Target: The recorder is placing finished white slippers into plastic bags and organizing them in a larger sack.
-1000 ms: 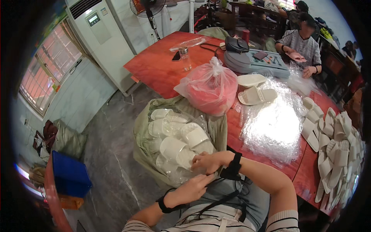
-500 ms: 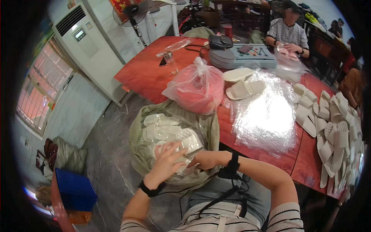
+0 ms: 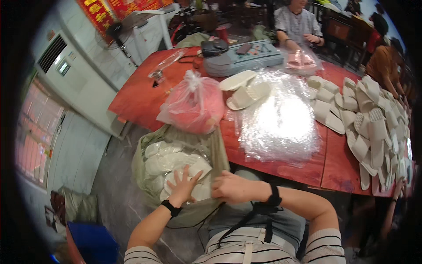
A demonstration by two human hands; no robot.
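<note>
My left hand [image 3: 181, 186] lies with its fingers spread on bagged white slippers [image 3: 163, 162] in an olive woven sack [image 3: 140, 169]. Clear plastic wraps the slippers, which fill the sack in a loose pile. At the sack's right rim is my right hand [image 3: 235, 188], its fingers curled inward; whatever they may hold is hidden. On the table close behind the sack rests a knotted clear bag of pink contents [image 3: 193, 105]. To the right of that bag lie two loose cream slippers [image 3: 249, 96], beside a stack of clear plastic bags [image 3: 281, 132].
A red table [image 3: 140, 88] spans the far side. Many cream slippers [image 3: 369, 119] are heaped at its right. A grey-blue case [image 3: 241, 57] and a black bag [image 3: 214, 47] stand at the back. Across the table a person handles bagged pink slippers [image 3: 302, 60]. A blue bin [image 3: 92, 242] is lower left.
My right hand has drawn back from among the slippers to the sack's right rim. My left hand has spread flatter on the slippers. The view has swung right.
</note>
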